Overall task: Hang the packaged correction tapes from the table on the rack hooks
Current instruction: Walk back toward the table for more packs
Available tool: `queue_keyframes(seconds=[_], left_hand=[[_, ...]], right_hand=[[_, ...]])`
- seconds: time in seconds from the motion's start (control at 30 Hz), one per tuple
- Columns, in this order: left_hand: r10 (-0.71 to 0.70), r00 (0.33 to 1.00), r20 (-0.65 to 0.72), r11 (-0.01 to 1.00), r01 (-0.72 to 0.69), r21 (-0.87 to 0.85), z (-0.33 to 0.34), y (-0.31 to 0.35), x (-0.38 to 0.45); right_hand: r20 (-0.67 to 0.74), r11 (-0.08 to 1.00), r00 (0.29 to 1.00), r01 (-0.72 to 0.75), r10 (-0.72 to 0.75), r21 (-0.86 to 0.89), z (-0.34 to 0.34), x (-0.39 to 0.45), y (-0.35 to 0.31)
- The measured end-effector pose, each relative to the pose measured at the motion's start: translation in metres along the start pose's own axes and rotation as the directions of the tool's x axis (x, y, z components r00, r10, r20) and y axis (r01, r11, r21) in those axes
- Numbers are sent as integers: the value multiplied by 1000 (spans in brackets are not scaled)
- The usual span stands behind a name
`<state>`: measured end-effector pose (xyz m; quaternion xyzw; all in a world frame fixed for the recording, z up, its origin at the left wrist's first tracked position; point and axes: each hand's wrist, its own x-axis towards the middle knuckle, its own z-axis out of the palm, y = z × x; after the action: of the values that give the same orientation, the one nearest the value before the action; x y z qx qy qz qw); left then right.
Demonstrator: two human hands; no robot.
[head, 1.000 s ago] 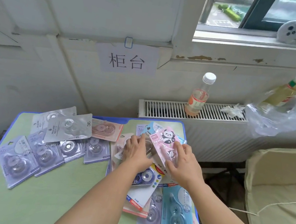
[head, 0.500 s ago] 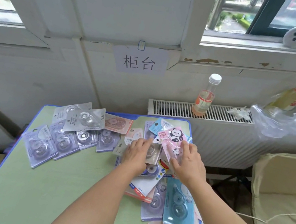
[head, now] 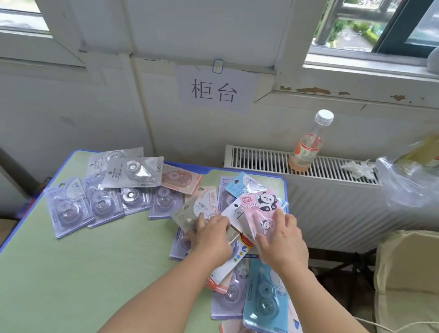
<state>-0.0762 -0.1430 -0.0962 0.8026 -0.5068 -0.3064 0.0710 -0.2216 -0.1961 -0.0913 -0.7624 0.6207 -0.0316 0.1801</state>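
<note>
Soft daylight comes in through the window [head: 404,25] above my table [head: 54,270], so everything I see is evenly bright, with no hard shadows. Below that window, my forearms throw only faint, diffuse shade onto the green top. The clear blister packs [head: 132,173] at the table's far-left side catch pale glare, and so does the plastic bag [head: 421,182] to the window's lower right. The wide lens bows the wall lines and table edges toward the corners. My left hand [head: 212,236] looks slightly smeared; detail is soft throughout.
</note>
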Motion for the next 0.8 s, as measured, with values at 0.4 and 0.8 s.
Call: queue_keyframes(seconds=[0.4, 0.8], left_hand=[[-223, 970, -101, 974, 216, -71, 19, -23, -26], [-124, 985, -118, 970, 95, -225, 15, -30, -18]], right_hand=[[35, 999, 999, -3, 2, 44, 14, -15, -3], [21, 999, 999, 36, -35, -35, 19, -20, 3]])
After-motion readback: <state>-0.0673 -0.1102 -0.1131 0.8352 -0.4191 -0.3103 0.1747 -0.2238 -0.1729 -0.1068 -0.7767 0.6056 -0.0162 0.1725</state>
